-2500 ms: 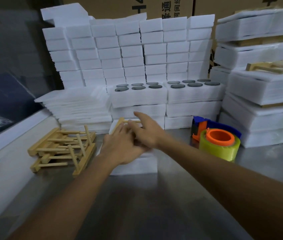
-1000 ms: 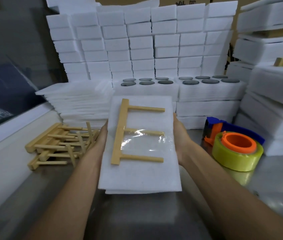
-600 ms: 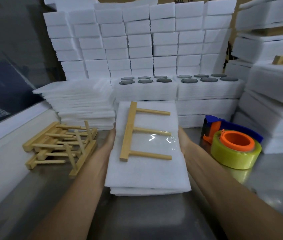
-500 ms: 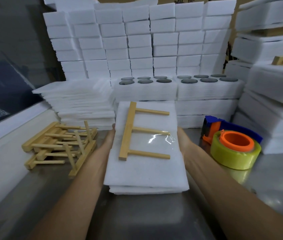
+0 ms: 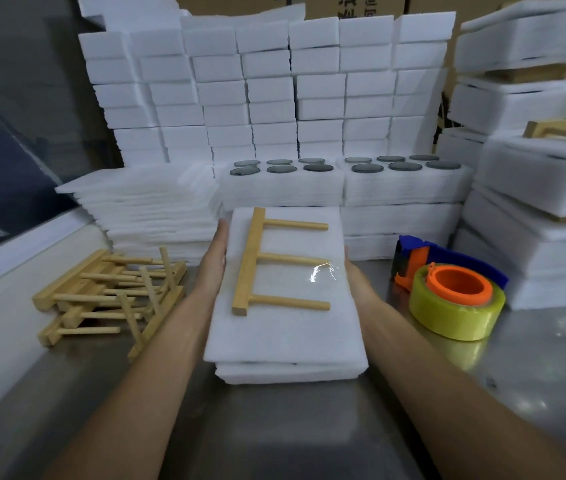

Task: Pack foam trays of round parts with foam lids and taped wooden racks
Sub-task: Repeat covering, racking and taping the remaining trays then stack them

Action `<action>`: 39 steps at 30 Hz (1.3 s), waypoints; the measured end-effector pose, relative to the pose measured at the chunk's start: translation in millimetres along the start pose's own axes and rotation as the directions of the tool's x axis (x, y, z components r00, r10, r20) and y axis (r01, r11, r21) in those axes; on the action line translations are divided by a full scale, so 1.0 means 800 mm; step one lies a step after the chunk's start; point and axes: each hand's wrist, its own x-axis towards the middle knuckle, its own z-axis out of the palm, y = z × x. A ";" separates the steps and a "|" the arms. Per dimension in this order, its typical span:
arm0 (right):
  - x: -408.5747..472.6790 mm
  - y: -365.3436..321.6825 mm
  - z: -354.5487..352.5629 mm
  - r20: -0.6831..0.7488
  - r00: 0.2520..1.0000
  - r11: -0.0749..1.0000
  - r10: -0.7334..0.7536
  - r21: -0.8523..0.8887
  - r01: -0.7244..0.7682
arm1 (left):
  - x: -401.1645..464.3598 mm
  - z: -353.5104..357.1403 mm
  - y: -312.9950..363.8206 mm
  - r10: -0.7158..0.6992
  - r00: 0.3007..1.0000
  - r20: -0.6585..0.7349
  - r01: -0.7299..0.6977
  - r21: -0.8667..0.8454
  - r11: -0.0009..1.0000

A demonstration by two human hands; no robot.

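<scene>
Between my palms, I'm pressing flat left hand [image 5: 215, 258] and right hand [image 5: 352, 271] against foam pack [image 5: 288, 334], taped wooden rack [image 5: 252, 261] lying on top.

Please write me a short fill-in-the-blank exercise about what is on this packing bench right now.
1. The wooden rack on the held foam pack has ____ dowels.
2. The tape roll has an ____ core.
3. The loose pile of racks lies beside the person's ____ arm.
4. Each uncovered tray behind shows ____ round parts.

Missing words: three; orange; left; six
</scene>
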 end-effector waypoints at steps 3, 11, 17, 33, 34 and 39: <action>-0.004 0.001 0.001 0.039 0.999 1.000 0.014 -0.008 -0.014 | -0.008 -0.016 0.002 -0.115 0.972 0.203 0.103 0.071 0.992; -0.012 0.010 -0.013 0.325 0.941 0.982 0.098 0.119 -0.144 | 0.010 -0.006 0.008 0.047 0.999 -0.022 -0.048 -0.040 0.998; -0.021 0.018 -0.022 0.379 0.922 0.955 -0.083 0.296 -0.036 | -0.016 0.006 0.017 -0.023 1.000 -0.002 0.022 -0.214 0.977; -0.067 -0.066 -0.045 0.298 0.942 0.967 -0.152 0.242 0.080 | -0.020 -0.018 0.042 -0.210 0.971 0.114 0.213 -0.021 0.977; -0.067 -0.074 -0.048 0.299 0.948 0.976 -0.107 0.212 0.043 | -0.021 -0.028 0.043 -0.265 0.952 0.156 0.264 0.025 0.964; -0.064 -0.091 -0.059 0.270 0.963 0.980 -0.027 0.197 -0.028 | -0.031 -0.035 0.033 -0.399 0.870 0.290 0.393 0.082 0.916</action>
